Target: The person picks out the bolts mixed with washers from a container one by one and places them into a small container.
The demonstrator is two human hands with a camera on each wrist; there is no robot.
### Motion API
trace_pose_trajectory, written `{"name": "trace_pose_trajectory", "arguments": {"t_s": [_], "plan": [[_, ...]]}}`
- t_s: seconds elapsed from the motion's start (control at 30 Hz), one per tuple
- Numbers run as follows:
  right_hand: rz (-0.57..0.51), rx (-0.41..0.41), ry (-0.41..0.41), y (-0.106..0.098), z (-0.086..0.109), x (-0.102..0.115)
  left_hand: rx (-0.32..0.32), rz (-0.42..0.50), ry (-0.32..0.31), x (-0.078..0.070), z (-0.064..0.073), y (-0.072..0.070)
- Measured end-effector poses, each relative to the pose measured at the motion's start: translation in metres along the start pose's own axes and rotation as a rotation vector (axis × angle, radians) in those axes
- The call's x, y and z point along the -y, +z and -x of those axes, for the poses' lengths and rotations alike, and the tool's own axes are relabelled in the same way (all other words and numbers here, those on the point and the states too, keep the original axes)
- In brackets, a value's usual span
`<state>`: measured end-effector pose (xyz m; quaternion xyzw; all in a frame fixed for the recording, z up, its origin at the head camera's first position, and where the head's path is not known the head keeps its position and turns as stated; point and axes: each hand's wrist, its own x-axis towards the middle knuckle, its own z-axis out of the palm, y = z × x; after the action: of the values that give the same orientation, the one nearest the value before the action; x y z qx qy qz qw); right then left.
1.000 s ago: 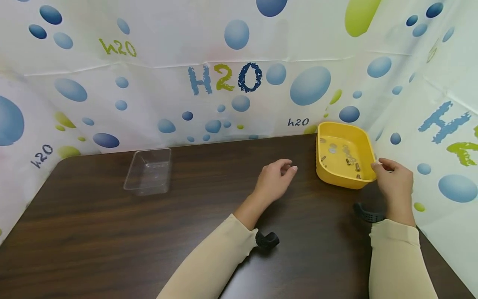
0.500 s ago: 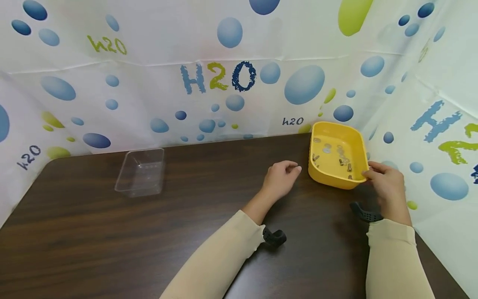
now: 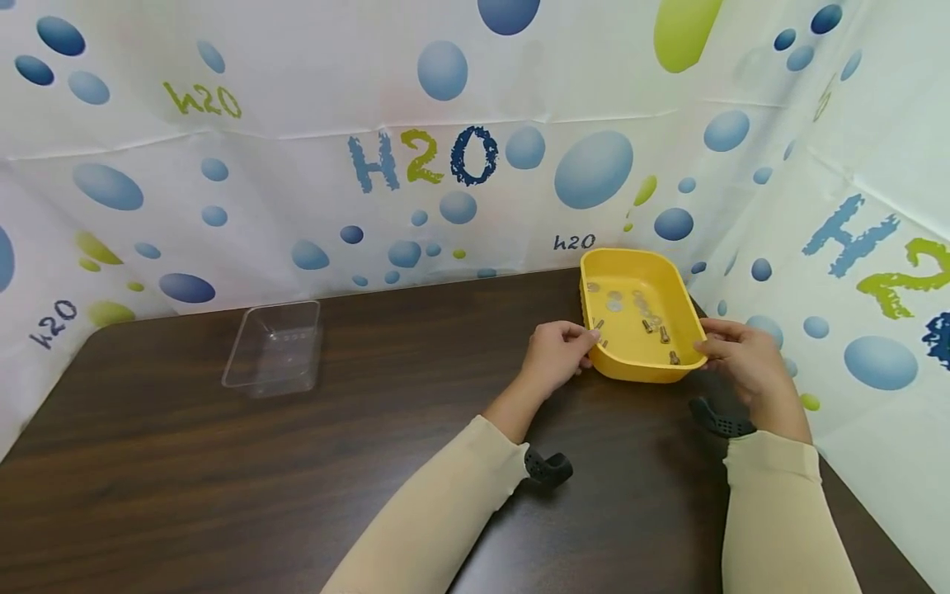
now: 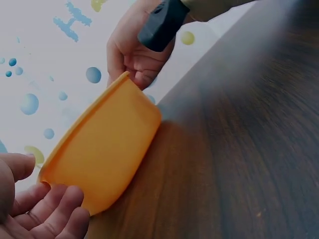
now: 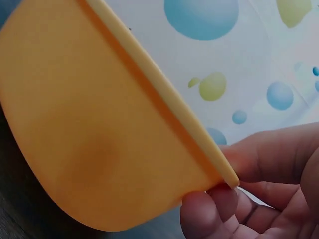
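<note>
A yellow plastic tub stands on the table at the right, with silvery coin-like discs and several small screws scattered over its floor. My right hand pinches the tub's near right rim; in the right wrist view, its fingertips press the outer wall just below the lip. At the near left corner is my left hand, thumb at the rim. The left wrist view has its curled fingers against the tub's outside, under the edge.
A clear plastic box stands at the back left of the dark wooden table. White curtains with blue and green spots hang close behind the table and along the right side, near my right hand.
My right hand has taken hold of the tub's rim, and the tub has shifted left to my left hand. The left hand has come to its near left corner.
</note>
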<state>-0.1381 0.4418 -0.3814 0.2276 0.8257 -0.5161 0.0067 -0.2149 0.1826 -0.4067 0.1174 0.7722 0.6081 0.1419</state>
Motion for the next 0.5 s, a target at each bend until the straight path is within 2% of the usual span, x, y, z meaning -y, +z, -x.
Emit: {"name": "trace_pose_trajectory", "arguments": {"t_s": [0.13,0.27,0.5], "plan": [[-0.018,0.038,-0.024,0.004,-0.002,0.002,0.013,0.148,-0.099,0.0,0.001,-0.006],[-0.045,0.072,-0.042,0.008,-0.002,0.004,0.051,0.265,-0.171,-0.001,0.004,-0.014],[-0.172,0.155,-0.062,0.016,0.0,0.01,0.097,0.333,-0.268,-0.002,0.007,-0.029]]}}
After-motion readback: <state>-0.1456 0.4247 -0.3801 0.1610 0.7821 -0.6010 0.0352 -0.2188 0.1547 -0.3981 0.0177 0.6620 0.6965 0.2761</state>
